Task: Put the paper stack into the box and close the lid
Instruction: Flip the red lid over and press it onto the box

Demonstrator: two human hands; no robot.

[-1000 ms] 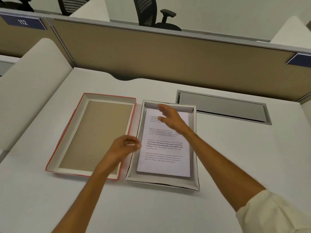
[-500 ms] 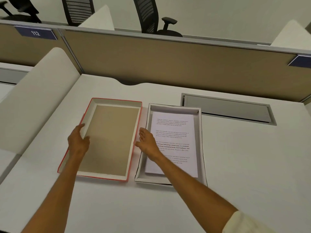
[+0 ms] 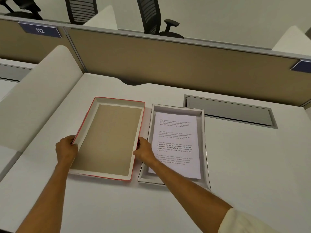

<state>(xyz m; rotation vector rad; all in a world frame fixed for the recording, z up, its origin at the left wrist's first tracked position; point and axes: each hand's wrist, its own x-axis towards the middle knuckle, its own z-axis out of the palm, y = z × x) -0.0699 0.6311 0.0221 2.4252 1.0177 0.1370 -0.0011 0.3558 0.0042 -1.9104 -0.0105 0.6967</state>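
Observation:
The red-edged lid lies upside down on the desk, its brown inside facing up. My left hand grips its left long edge and my right hand grips its right long edge, both near the front half. Right beside it stands the open white box. The paper stack, white sheets with printed text, lies flat inside the box. My right forearm crosses the box's front left corner.
A grey cable flap is set into the white desk behind the box. A tan partition runs along the back and a white curved divider borders the left. Office chairs stand beyond.
My right hand left the paper in the box and moved to the lid's right edge. My left hand went to the lid's left edge. Both now grip the lid.

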